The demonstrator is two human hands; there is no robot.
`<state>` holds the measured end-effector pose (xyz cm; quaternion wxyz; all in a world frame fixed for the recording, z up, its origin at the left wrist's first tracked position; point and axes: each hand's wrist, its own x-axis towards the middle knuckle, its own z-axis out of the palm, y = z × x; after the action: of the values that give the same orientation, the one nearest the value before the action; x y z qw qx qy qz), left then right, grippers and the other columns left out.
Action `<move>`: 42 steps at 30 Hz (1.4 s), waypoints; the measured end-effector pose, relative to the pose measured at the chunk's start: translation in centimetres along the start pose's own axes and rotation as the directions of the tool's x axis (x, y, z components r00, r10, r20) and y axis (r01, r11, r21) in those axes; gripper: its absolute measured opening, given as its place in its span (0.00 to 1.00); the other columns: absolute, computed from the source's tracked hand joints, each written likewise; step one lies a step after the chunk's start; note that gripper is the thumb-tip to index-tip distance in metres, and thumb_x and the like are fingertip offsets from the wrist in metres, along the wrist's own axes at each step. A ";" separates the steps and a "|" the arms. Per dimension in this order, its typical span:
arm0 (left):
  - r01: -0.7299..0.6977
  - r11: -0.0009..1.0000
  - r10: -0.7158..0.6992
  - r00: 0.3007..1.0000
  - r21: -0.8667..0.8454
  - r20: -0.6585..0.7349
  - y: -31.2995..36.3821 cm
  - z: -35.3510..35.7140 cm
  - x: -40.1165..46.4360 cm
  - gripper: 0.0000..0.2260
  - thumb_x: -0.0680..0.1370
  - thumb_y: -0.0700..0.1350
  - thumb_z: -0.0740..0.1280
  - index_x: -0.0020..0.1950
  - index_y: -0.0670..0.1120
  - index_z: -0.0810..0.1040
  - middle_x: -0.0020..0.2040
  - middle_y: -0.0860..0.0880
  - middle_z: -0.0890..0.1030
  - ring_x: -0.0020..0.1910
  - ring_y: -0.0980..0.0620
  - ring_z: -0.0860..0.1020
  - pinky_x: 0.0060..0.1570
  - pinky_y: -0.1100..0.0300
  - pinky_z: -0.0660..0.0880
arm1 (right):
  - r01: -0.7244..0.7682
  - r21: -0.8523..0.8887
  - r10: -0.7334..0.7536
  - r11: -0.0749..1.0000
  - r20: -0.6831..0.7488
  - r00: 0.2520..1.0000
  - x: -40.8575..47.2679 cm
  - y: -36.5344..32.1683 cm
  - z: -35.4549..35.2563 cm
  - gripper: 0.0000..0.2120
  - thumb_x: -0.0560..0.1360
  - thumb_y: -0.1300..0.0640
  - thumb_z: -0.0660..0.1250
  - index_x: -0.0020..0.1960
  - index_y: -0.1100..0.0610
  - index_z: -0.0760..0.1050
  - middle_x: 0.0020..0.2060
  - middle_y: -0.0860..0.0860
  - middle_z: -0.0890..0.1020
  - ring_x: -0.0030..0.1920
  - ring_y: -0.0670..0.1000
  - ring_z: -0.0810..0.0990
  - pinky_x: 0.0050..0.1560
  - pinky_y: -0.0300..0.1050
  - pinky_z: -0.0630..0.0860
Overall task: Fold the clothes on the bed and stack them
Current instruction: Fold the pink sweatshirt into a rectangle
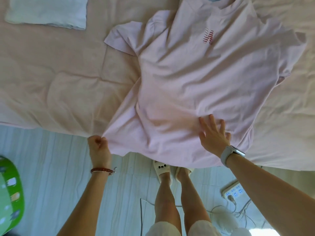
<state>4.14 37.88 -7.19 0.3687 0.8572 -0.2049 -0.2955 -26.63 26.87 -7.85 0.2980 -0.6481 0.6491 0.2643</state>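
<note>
- Shirt (196,79): the collar is cut off by the top edge; the hem hangs over the bed (51,74) edge, hiding the toes of both slippers (162,167).
- Logo (208,36): red stripes, too blurred to read.
- Left hand (98,147): fingertips are curled out of sight inside the closed fist.
- Pillow (47,12): its top is cut off.
- Green object (10,193): cut off at the left edge; cannot be identified.
</note>
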 end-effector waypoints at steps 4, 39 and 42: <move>0.172 0.925 -0.251 0.946 0.339 0.205 -1.2 -0.7 2.8 0.06 0.76 0.33 0.57 0.40 0.40 0.69 0.40 0.32 0.73 0.42 0.34 0.72 0.38 0.48 0.66 | -0.054 -0.049 0.054 0.997 -0.010 0.999 0.3 -1.5 -2.3 0.24 0.79 0.52 0.52 0.74 0.45 0.53 0.75 0.50 0.53 0.73 0.60 0.52 0.69 0.62 0.54; 0.094 0.991 -0.098 0.994 -0.092 -0.038 20.8 13.3 18.1 0.13 0.76 0.35 0.60 0.59 0.43 0.75 0.41 0.55 0.75 0.39 0.59 0.74 0.39 0.74 0.68 | 0.583 0.205 -0.487 0.786 -0.374 0.789 23.0 -23.8 -28.7 0.24 0.77 0.62 0.59 0.72 0.61 0.59 0.69 0.61 0.63 0.68 0.59 0.65 0.62 0.41 0.60; 0.223 0.974 -0.222 0.975 -0.030 0.019 17.7 12.1 15.8 0.08 0.76 0.37 0.62 0.53 0.44 0.77 0.46 0.48 0.78 0.45 0.48 0.77 0.46 0.58 0.74 | 0.534 0.092 -0.498 0.840 -0.258 0.828 21.8 -23.3 -25.4 0.32 0.78 0.60 0.58 0.76 0.56 0.44 0.75 0.61 0.46 0.74 0.59 0.51 0.72 0.51 0.54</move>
<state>5.53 11.29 -6.23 0.3451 0.8665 -0.1057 -0.3448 -4.13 -7.00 -5.43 0.3343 -0.7991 0.4975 0.0458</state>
